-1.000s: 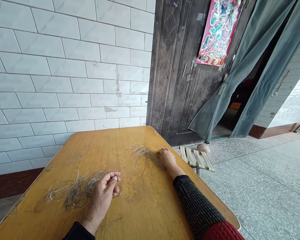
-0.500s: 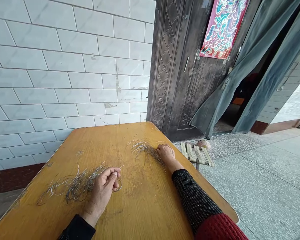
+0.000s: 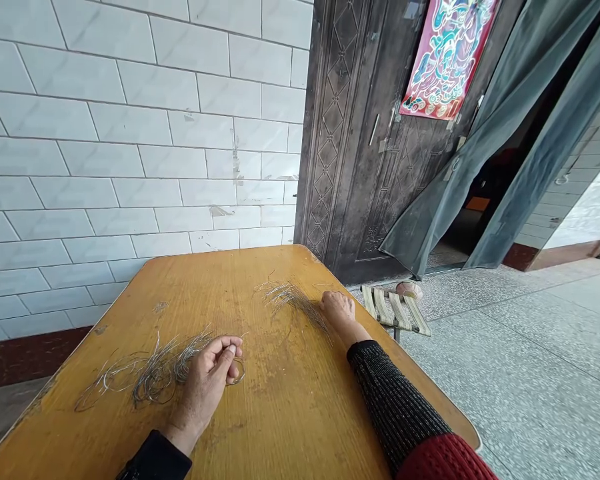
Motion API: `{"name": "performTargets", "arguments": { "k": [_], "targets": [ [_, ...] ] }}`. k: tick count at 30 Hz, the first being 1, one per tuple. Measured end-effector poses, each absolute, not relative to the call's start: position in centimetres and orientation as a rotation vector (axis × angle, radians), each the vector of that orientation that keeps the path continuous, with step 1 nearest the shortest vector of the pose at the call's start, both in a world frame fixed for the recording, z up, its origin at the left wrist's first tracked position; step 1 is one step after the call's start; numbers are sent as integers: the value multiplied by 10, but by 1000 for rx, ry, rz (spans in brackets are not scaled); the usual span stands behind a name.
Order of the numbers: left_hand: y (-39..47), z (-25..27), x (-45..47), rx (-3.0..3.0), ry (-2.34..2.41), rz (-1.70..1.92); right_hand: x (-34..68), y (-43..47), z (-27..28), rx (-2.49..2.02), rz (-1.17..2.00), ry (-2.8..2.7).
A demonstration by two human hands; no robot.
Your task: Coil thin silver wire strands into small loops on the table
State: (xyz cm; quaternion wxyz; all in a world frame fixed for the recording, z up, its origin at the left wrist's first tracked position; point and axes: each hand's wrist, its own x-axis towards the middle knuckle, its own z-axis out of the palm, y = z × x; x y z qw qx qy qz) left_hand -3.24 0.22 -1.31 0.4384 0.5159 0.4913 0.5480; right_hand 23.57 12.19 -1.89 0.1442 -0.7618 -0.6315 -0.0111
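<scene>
My left hand (image 3: 211, 375) is closed in a pinch on a thin wire, whose tip sticks out past the fingertips and whose loop (image 3: 239, 371) hangs below them. Just left of it lies a tangled heap of coiled silvery wires (image 3: 153, 373), partly covered by the hand. My right hand (image 3: 339, 308) is closed, back of the hand upward, near the table's right edge. It is beside the right end of a spread bundle of straighter thin wires (image 3: 294, 297). Its fingertips face away from me, so whatever they hold is hidden.
The wires lie on a worn yellow wooden table (image 3: 260, 427) against a white tiled wall (image 3: 130, 120). Right of the table stands a striped folding stool (image 3: 395, 310) on the speckled floor. Behind are a dark carved door (image 3: 350, 167) and a grey-blue curtain (image 3: 445, 207).
My right hand has shifted slightly right, away from the straighter wires. My left hand keeps its pinch on the wire. The view has moved very slightly.
</scene>
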Motion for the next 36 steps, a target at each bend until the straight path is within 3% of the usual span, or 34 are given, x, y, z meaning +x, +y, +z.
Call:
{"name": "performTargets", "arguments": {
  "k": [13,24,31,36],
  "targets": [
    [1,-12,-30,1303,1192,1345,254,109,-7,-1872,189,-1510],
    [-3,-8,-28,1260,1167,1371,251,78,29,-1502,166,-1278],
    [-4,0,-30,1261,1185,1394,201,37,43,-1012,627,-2073],
    [-11,0,-25,1299,988,1061,161,17,32,-924,349,-2455]
  ]
}}
